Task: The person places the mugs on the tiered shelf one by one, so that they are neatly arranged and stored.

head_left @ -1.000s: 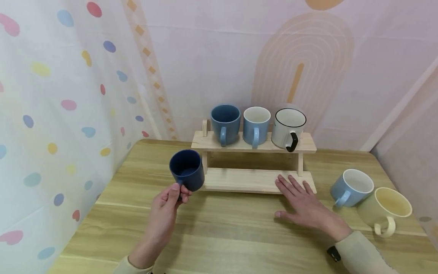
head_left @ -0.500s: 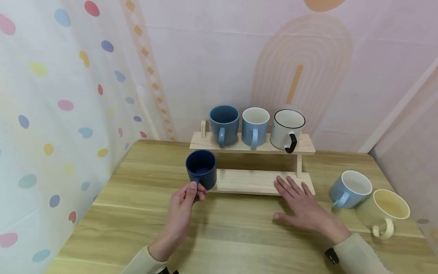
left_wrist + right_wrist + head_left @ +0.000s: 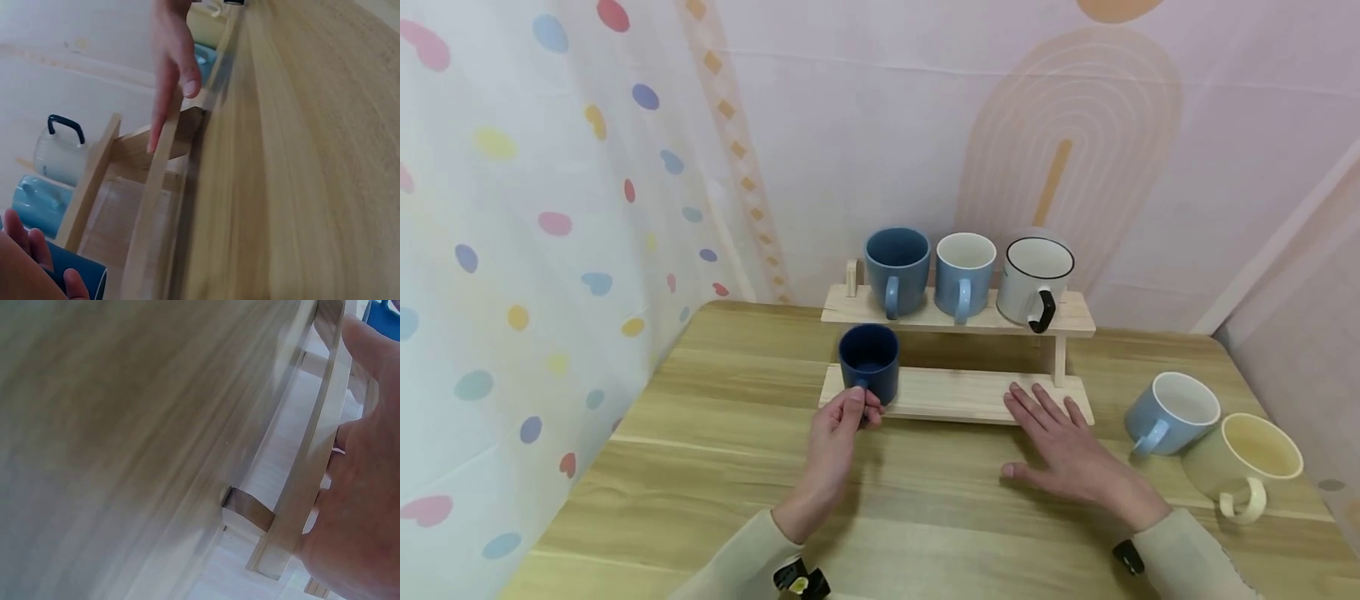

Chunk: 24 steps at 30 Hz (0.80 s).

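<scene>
My left hand [image 3: 842,425] pinches the handle of a dark navy mug [image 3: 869,362] and holds it at the left end of the lower board of a two-tier wooden rack [image 3: 958,394]. The left wrist view catches the navy mug [image 3: 84,277] at its bottom left, with my curled fingers [image 3: 28,247] beside it. My right hand [image 3: 1060,446] lies flat with straight fingers, palm on the table and fingertips on the lower board's right end; in the right wrist view the right hand [image 3: 356,506] presses against the board's edge [image 3: 312,444].
The upper shelf carries a blue mug [image 3: 896,268], a light blue mug [image 3: 964,274] and a white mug with a black handle [image 3: 1036,282]. On the wooden table [image 3: 715,467] at the right stand a light blue mug [image 3: 1172,414] and a cream mug [image 3: 1243,462]. Curtains enclose the left and back.
My left hand has carried the navy mug to the right and further back, from beside the rack's left end onto the lower board's left end. The right hand has stayed put.
</scene>
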{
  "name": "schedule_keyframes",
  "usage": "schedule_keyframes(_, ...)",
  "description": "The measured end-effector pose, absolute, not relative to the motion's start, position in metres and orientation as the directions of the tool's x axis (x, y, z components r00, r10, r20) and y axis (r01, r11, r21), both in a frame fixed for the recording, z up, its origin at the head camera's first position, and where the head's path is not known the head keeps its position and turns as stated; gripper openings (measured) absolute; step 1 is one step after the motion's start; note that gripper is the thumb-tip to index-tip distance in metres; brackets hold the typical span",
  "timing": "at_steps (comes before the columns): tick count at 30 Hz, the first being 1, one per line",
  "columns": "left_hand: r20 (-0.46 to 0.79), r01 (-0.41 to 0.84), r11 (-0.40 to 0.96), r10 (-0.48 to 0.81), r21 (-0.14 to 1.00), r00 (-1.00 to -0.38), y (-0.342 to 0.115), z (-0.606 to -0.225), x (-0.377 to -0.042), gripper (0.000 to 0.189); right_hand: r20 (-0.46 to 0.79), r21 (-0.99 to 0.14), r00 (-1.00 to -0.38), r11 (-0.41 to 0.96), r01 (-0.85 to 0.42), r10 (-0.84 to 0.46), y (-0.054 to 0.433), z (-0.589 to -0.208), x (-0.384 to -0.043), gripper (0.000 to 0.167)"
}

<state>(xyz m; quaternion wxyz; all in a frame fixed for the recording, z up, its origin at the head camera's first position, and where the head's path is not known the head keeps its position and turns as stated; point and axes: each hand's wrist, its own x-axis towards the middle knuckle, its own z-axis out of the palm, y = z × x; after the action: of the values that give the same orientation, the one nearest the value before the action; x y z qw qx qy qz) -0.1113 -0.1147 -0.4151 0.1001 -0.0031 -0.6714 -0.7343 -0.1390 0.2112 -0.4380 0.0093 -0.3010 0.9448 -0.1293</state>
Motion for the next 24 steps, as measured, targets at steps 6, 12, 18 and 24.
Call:
schedule_keyframes(6,0.123,0.140,-0.097,-0.161,0.985,-0.979,-0.107,-0.423,-0.119,0.039,0.047,-0.249,-0.826,0.794,-0.555,-0.562,0.213,-0.438,-0.142,0.096)
schedule_keyframes(12,0.120,0.139,-0.104,-0.174,0.985,-0.977,-0.107,-0.432,-0.120,0.037,0.052,-0.259,-0.820,0.786,-0.562,-0.570,0.211,-0.439,-0.140,0.094)
schedule_keyframes(18,0.141,0.159,-0.105,-0.162,0.982,-0.977,-0.106,-0.436,-0.125,0.039,0.059,-0.246,-0.820,0.788,-0.565,-0.569,0.210,-0.438,-0.138,0.094)
schedule_keyframes(24,0.153,0.158,-0.049,-0.105,0.986,-0.983,-0.112,-0.433,-0.129,0.039,0.067,-0.229,-0.816,0.787,-0.573,-0.574,0.210,-0.437,-0.140,0.094)
